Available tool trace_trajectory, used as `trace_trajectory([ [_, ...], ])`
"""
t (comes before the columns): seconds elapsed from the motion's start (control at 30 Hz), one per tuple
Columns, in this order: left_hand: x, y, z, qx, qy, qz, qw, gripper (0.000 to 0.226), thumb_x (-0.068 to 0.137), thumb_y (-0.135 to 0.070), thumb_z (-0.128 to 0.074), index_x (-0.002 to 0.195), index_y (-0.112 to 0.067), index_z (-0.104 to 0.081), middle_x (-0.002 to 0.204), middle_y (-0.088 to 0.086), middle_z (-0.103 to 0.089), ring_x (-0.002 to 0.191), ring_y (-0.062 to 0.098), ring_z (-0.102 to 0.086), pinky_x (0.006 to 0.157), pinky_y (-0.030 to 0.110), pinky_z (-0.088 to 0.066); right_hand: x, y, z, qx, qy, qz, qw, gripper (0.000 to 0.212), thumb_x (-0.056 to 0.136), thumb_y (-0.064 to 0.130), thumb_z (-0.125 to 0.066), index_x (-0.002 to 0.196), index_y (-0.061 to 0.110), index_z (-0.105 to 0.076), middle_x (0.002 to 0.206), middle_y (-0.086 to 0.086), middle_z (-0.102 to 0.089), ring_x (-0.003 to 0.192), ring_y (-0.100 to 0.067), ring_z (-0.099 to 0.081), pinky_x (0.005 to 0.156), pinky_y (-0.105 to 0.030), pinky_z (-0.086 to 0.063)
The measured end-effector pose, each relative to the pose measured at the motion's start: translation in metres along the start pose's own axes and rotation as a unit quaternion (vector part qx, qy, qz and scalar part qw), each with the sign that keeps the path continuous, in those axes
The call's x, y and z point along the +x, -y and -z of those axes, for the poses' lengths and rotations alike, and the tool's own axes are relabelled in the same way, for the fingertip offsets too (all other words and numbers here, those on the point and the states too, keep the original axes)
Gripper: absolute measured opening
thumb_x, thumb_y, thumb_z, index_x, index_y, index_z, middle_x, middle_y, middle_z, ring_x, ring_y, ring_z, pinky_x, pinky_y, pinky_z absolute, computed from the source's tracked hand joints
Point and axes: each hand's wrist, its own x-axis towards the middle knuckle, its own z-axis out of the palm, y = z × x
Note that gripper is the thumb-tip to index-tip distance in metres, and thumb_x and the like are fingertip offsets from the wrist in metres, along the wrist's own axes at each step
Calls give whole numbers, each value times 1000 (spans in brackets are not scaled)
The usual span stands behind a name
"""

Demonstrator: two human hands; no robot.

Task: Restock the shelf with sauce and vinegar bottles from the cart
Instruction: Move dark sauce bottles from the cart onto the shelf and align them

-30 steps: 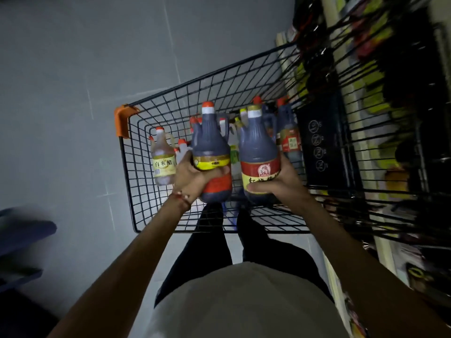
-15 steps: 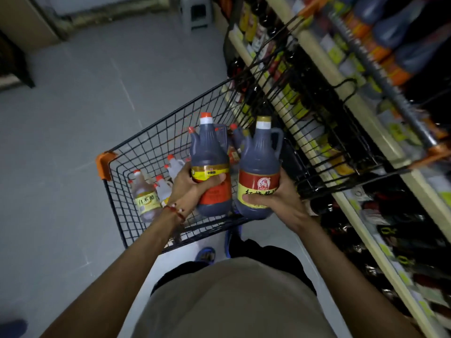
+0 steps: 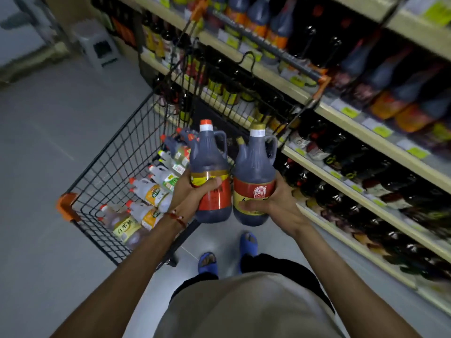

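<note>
You have swung round from over the cart (image 3: 102,172) toward the shelf (image 3: 324,111) since a second ago, so both dark jugs are now out of the basket and ready to place. Your left hand (image 3: 192,189) is wrapped round the red-capped jug (image 3: 210,172) and your right hand (image 3: 275,203) cups the gold-capped jug (image 3: 253,176), the two touching side by side above the cart's near right corner. Pale vinegar bottles (image 3: 148,193) still lie in the cart, and its raised wire flap (image 3: 244,76) stands between you and shelves already crowded with dark bottles (image 3: 346,152), so I judge you must find a gap first.
</note>
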Motion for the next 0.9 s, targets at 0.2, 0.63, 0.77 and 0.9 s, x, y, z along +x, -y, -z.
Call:
trace_trajectory([
  [0.2,3,3,-47,52,50,-17,997,86,48,-50,-91,123,-16,-65,112,8,-75,101,28,-73,90,51,-58,-45,-15,41,16,-101,0,995,87,60,-10,-93,125,28,-50,117,6,-72,90,0,-74,69,-17,-57],
  [0.63,-53,8,-239,106,204,-24,973,58,56,-14,-94,105,-22,-65,94,-3,-77,81,10,-74,75,34,-58,-156,-78,199,72,-235,14,969,87,60,-5,-95,131,24,-54,111,6,-76,93,-9,-76,71,-22,-60],
  [0.77,-85,15,-309,127,221,-38,966,68,45,-27,-92,106,-13,-68,90,-2,-78,81,13,-75,73,31,-60,-191,-100,264,92,-254,35,962,82,62,-7,-94,128,24,-56,112,5,-76,93,-10,-76,71,-22,-60],
  [0.9,-115,24,-377,144,245,-45,958,80,37,-28,-92,112,-16,-68,101,-1,-78,91,16,-75,79,34,-61,-223,-122,334,105,-267,43,957,85,61,-5,-95,133,16,-55,115,1,-75,94,-11,-76,72,-22,-59],
])
